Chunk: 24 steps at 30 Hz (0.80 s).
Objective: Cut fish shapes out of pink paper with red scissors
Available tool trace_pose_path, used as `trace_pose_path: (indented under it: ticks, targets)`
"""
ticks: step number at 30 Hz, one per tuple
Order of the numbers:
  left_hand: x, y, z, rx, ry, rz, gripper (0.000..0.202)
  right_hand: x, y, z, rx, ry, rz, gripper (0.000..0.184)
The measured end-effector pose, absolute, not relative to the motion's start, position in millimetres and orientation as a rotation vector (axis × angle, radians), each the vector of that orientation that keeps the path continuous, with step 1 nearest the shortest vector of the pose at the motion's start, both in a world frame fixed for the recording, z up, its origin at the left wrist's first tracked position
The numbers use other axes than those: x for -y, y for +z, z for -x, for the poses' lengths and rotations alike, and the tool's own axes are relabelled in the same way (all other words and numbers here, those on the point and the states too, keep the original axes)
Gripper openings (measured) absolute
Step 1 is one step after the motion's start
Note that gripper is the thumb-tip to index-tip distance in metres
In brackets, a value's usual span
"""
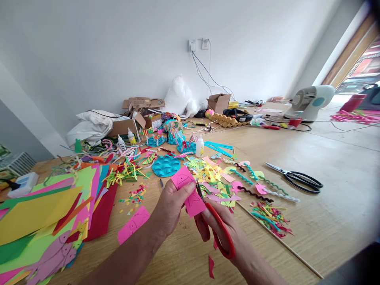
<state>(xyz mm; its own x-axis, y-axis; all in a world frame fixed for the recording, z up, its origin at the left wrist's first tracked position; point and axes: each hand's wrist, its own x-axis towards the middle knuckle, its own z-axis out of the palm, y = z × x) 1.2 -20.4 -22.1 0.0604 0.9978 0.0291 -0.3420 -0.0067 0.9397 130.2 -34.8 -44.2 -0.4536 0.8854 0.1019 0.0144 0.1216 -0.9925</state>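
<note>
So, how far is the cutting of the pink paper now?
Done: one pink scrap lies on the table. In hand: the left hand holds the pink paper, the right hand drives red scissors into it. Left: its drawn outlines are not yet cut free.

- Our left hand (170, 208) reaches in from 7 o'clock, fingers curled, thumb pinched tight and pointing to 1 o'clock.
- Our right hand (225, 231) comes from 5 o'clock, grip clenched, just beside the left.
</note>
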Motion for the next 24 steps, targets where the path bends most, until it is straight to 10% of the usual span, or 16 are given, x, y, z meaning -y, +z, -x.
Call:
trace_pose_path:
  ticks: [24]
  targets:
    - [18, -33, -3, -1.047, 1.300, -1.080, 0.023, 34, -47, -127, 1.588, 1.458, 0.939, 0.036]
